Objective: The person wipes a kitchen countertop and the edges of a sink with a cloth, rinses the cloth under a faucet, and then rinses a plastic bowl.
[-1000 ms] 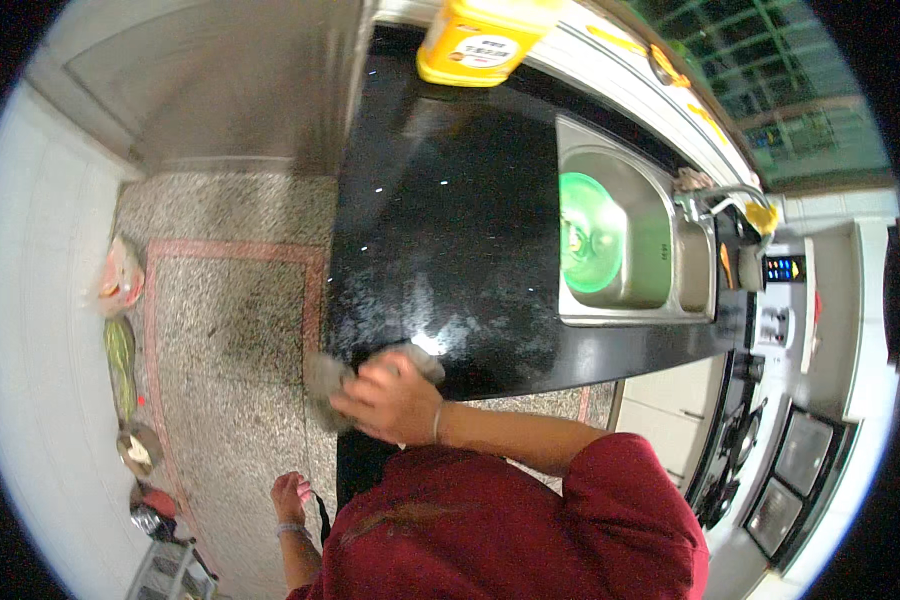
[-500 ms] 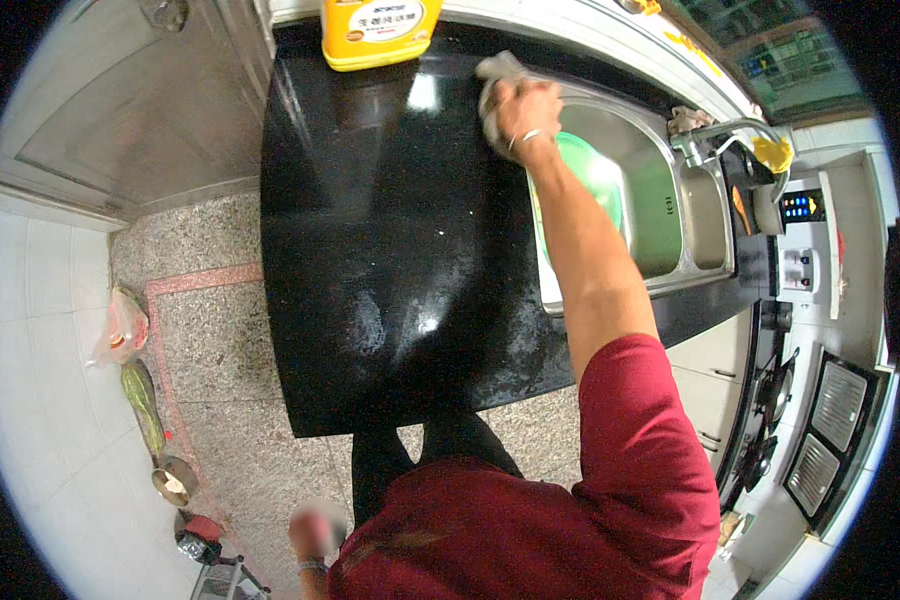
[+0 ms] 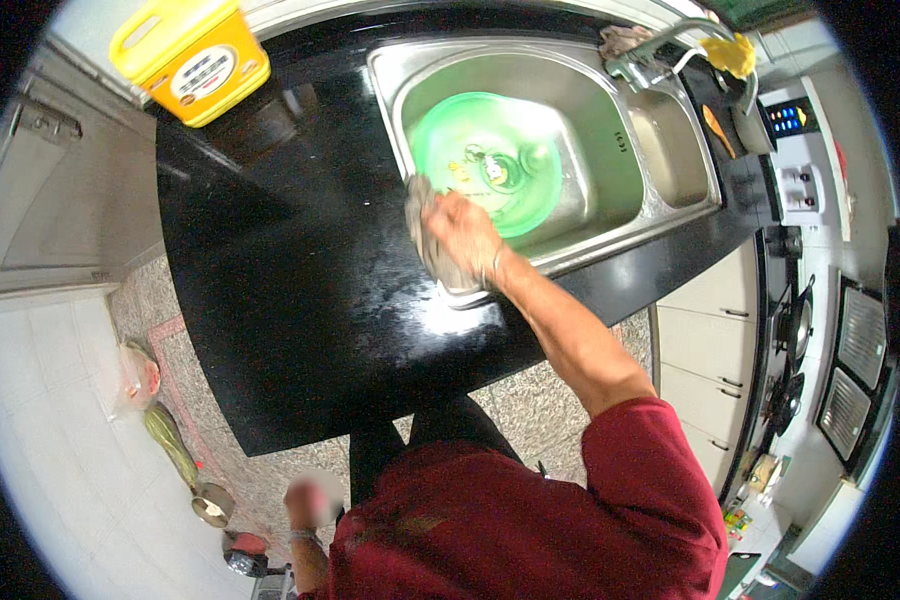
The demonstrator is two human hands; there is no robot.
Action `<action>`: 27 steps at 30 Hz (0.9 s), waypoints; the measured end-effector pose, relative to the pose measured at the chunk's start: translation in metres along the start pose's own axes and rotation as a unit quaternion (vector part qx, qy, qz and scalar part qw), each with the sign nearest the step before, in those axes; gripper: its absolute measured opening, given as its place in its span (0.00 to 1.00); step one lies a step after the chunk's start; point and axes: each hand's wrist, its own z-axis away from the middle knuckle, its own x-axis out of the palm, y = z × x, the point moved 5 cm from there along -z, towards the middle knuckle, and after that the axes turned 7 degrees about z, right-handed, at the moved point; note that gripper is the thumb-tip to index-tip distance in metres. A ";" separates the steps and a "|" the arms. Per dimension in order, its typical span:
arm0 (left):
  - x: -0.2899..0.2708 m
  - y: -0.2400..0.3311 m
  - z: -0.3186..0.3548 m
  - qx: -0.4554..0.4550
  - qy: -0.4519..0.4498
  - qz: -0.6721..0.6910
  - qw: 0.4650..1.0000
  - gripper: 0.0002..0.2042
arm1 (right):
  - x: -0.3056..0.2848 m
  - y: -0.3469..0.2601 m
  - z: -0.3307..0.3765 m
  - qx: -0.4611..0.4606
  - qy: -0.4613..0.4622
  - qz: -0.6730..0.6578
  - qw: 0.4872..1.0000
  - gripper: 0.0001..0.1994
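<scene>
My right hand [image 3: 463, 235] is closed on a greyish cleaning cloth [image 3: 425, 222], pressed on the near-left edge of the steel sink [image 3: 600, 110], where the rim meets the black countertop [image 3: 290, 270]. Inside the sink's larger bowl lies a green plastic basin [image 3: 440, 120], beside and beyond that hand. My left hand [image 3: 305, 500] hangs low at my left side, off the counter. Blur covers its fingers, so whether it holds anything cannot be made out.
A yellow plastic jug [image 3: 195, 65] stands at the counter's far left. A faucet [image 3: 660, 55] with a yellow cloth [image 3: 730, 55] hanging on it rises behind the sink. Along the left wall, a long green gourd [image 3: 170, 440] and a pan [image 3: 212, 503] are on the floor.
My right hand has drawn the cloth from the sink's far-left corner back toward me along its left rim. The view has shifted, uncovering the green basin. My left hand stays low.
</scene>
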 end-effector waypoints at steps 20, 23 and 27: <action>0.077 0.036 -0.001 0.007 -0.087 -0.412 0.907 0.08 | -0.096 -0.012 0.023 -0.008 -0.379 0.325 0.867 0.17; 0.058 0.118 -0.011 -0.364 0.162 0.376 0.837 0.08 | -0.024 -0.041 0.049 -0.076 -0.371 0.324 0.867 0.18; 0.052 0.143 -0.017 -0.392 0.236 0.360 0.813 0.09 | -0.041 -0.017 0.066 -0.102 -0.244 0.274 0.925 0.17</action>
